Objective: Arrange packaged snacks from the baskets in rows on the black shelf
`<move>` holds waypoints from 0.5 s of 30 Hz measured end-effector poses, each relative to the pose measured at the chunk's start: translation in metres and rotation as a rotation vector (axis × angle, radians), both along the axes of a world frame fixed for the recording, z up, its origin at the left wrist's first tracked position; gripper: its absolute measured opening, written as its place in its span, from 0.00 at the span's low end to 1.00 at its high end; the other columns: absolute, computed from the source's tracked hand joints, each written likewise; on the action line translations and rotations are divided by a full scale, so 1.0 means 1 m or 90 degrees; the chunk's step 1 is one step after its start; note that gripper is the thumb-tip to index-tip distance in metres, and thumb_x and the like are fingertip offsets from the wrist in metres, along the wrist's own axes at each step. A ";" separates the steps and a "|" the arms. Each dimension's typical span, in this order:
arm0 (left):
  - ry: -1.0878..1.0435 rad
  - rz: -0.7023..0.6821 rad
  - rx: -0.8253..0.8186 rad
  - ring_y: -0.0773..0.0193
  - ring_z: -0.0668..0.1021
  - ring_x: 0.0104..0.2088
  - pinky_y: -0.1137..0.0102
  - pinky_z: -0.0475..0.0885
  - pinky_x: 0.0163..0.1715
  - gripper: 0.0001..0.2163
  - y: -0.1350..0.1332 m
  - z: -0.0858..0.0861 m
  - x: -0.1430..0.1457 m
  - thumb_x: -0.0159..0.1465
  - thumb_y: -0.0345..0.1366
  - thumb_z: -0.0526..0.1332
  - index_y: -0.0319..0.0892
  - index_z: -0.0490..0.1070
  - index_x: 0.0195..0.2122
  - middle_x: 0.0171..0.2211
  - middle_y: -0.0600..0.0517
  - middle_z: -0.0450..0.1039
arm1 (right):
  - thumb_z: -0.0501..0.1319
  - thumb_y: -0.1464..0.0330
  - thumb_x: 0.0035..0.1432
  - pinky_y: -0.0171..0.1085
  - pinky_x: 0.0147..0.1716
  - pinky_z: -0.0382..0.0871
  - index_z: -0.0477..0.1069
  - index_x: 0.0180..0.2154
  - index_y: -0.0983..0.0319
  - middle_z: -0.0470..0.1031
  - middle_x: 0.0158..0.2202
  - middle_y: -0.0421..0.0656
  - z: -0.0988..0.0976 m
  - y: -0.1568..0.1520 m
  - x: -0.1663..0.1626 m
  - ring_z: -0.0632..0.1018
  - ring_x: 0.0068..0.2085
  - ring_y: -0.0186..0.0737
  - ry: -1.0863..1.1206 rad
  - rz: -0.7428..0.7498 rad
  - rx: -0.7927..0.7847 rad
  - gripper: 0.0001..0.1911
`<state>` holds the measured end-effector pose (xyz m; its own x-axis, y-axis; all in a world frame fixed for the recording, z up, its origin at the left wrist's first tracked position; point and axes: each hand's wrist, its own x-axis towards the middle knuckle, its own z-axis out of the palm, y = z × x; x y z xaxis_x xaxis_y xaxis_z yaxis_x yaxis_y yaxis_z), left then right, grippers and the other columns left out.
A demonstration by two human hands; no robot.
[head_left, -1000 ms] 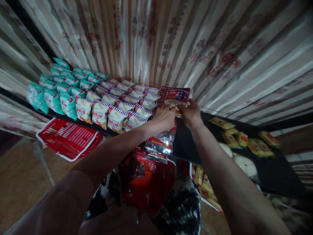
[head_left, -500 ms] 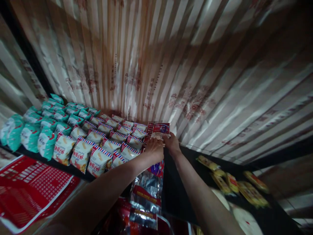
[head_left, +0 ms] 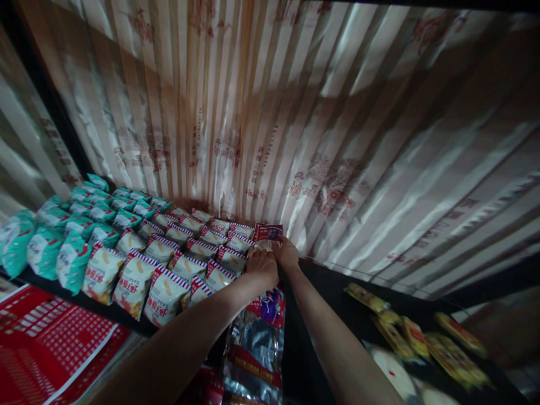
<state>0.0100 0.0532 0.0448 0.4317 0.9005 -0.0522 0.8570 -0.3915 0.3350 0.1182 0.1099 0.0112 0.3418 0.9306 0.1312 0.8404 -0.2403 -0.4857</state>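
Note:
Both my hands reach to the back of a dark shelf (head_left: 333,292). My left hand (head_left: 262,267) and my right hand (head_left: 287,254) are closed together on a red snack packet (head_left: 266,233), which stands upright against the striped curtain (head_left: 270,124). The packet sits just right of the rows of red, white and blue striped snack bags (head_left: 169,275). A silver and red bag (head_left: 255,343) hangs below my left wrist; what supports it is hidden.
Teal snack bags (head_left: 63,236) fill the shelf's left end. Yellow packets (head_left: 405,332) and pale round items (head_left: 396,377) lie on the shelf at the right. A red plastic basket (head_left: 46,343) lies low at the left.
My view has tilted up and drawn further from the shelf. Both hands have pushed the red packet further back towards the curtain, beside the striped bags.

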 end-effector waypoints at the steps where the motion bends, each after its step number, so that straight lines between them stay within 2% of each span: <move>1: -0.004 0.001 -0.005 0.52 0.65 0.56 0.58 0.51 0.59 0.22 0.002 0.000 0.000 0.58 0.36 0.53 0.31 0.62 0.53 0.53 0.39 0.66 | 0.53 0.68 0.56 0.39 0.47 0.65 0.68 0.49 0.65 0.75 0.45 0.52 0.000 0.000 0.000 0.75 0.47 0.46 -0.008 -0.003 -0.005 0.20; 6: -0.007 0.010 -0.016 0.53 0.66 0.55 0.58 0.54 0.57 0.19 0.009 -0.003 0.002 0.60 0.34 0.50 0.32 0.65 0.50 0.52 0.38 0.67 | 0.52 0.64 0.56 0.40 0.43 0.67 0.72 0.45 0.60 0.78 0.39 0.49 -0.004 -0.001 0.001 0.77 0.42 0.46 -0.025 0.002 -0.006 0.17; 9: -0.010 0.008 -0.012 0.53 0.66 0.56 0.57 0.54 0.57 0.18 0.013 -0.006 0.003 0.60 0.32 0.49 0.34 0.65 0.51 0.53 0.39 0.67 | 0.52 0.65 0.55 0.40 0.42 0.68 0.73 0.44 0.60 0.78 0.36 0.48 -0.007 -0.003 0.002 0.78 0.41 0.45 -0.023 0.009 0.010 0.17; 15: -0.022 0.000 0.012 0.53 0.67 0.55 0.54 0.55 0.56 0.17 0.018 -0.010 0.002 0.60 0.30 0.49 0.36 0.67 0.49 0.52 0.40 0.68 | 0.52 0.69 0.54 0.38 0.46 0.66 0.74 0.42 0.62 0.78 0.39 0.47 -0.008 -0.007 0.004 0.77 0.43 0.43 0.005 0.047 0.070 0.16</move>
<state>0.0121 0.0710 0.0347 0.4328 0.9012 -0.0206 0.8450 -0.3976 0.3577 0.1222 0.1030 0.0035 0.2748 0.9332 0.2314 0.8500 -0.1234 -0.5121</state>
